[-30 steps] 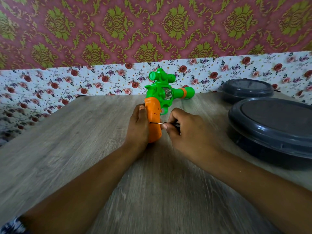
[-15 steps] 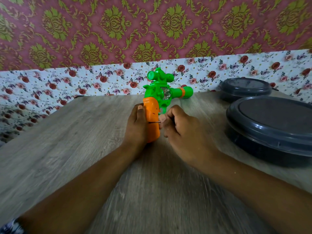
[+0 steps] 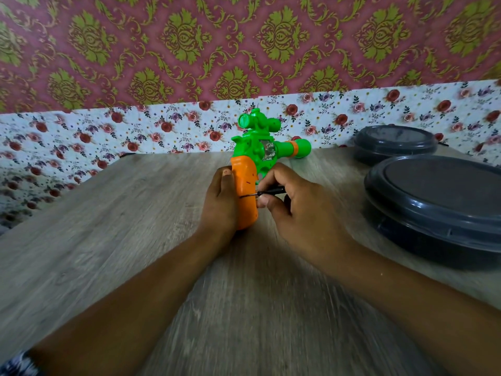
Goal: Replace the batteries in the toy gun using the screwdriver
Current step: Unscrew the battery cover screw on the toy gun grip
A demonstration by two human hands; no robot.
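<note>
A green toy gun (image 3: 260, 147) with an orange grip (image 3: 245, 183) stands on the wooden table (image 3: 108, 240), barrel pointing right. My left hand (image 3: 219, 204) holds the orange grip from its left side, thumb up along it. My right hand (image 3: 301, 210) pinches a small black-handled screwdriver (image 3: 267, 192). Its thin metal tip touches the right face of the orange grip. The batteries are not in sight.
Two dark grey lidded round containers stand at the right: a large one (image 3: 439, 207) close to my right hand and a smaller one (image 3: 395, 143) behind it. A floral-papered wall (image 3: 135, 131) rises right behind the table's far edge.
My right hand drew close against the grip half a second ago, hiding the screwdriver, and has now eased back right, showing the black handle. The gun and my left hand stay put.
</note>
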